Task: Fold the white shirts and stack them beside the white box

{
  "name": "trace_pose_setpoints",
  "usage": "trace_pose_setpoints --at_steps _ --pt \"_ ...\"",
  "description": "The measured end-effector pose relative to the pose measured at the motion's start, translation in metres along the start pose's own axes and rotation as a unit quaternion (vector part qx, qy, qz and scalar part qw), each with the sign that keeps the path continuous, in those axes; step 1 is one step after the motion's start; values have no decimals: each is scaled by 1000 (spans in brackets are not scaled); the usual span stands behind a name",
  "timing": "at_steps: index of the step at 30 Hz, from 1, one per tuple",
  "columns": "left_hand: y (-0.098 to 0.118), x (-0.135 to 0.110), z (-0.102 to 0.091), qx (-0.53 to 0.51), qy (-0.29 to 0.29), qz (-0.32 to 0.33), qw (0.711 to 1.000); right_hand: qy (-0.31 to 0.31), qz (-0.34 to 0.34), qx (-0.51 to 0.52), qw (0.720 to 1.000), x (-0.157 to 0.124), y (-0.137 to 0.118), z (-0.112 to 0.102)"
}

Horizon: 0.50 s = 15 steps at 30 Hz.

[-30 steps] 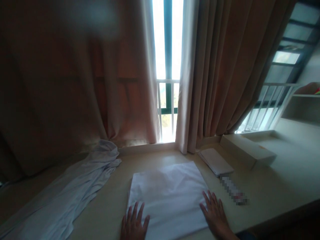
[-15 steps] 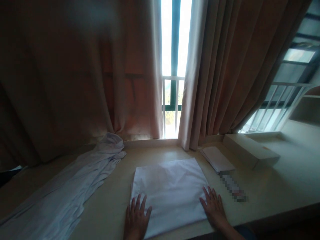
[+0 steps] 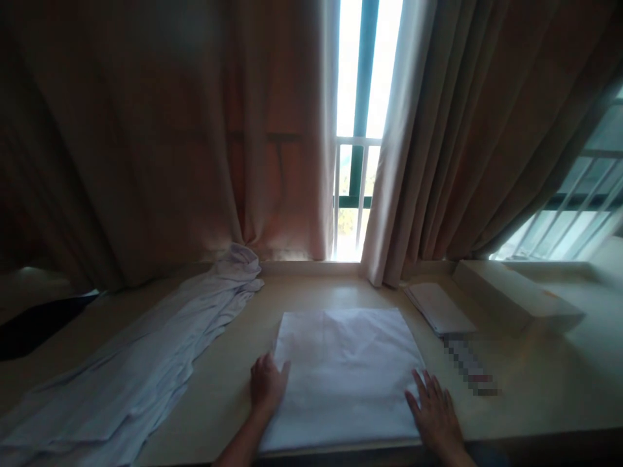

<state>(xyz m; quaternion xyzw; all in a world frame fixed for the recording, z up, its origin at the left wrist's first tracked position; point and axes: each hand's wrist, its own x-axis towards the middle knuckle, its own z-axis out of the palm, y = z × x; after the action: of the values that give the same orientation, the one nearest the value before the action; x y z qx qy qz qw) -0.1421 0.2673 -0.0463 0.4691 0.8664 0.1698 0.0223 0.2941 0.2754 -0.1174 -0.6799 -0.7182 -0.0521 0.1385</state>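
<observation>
A white folded cloth lies flat in front of me, roughly rectangular, with faint creases on top. At its left edge is my left hand; the fingers bend down just outside the edge while the thumb stands apart over the fabric. I cannot see those fingertips clearly. My right hand rests with spread fingers on the cloth's right edge, near the front corner. Neither hand lifts the cloth.
A long rumpled white cloth stretches along the left, with a dark item beyond it. To the right are a small folded white cloth, a blurred-out object and a pale box. Curtains hang behind the table.
My left hand has slid from flat on the cloth to its left edge, its fingers now bent. My right hand stays at the right edge. The view has turned slightly left.
</observation>
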Motion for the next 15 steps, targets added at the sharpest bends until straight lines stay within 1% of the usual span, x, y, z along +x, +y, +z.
trace_pose_setpoints --at_steps 3,7,10,12,13,15 --pt "-4 36 -6 -22 -37 -54 998 -7 -19 10 1000 -1 -2 -9" --pt "-1 68 -2 -63 -82 -71 992 -4 -22 14 1000 1 -1 -8" --pt "8 82 1 -93 -98 -84 987 0 -16 15 1000 5 0 -1" --pt "11 87 -1 -112 -104 -105 983 2 -16 15 1000 7 1 4" --pt "12 88 -3 -121 -102 -115 981 5 -16 14 1000 7 1 5" --pt "12 87 -9 -140 -77 -127 979 11 -15 12 1000 7 1 10"
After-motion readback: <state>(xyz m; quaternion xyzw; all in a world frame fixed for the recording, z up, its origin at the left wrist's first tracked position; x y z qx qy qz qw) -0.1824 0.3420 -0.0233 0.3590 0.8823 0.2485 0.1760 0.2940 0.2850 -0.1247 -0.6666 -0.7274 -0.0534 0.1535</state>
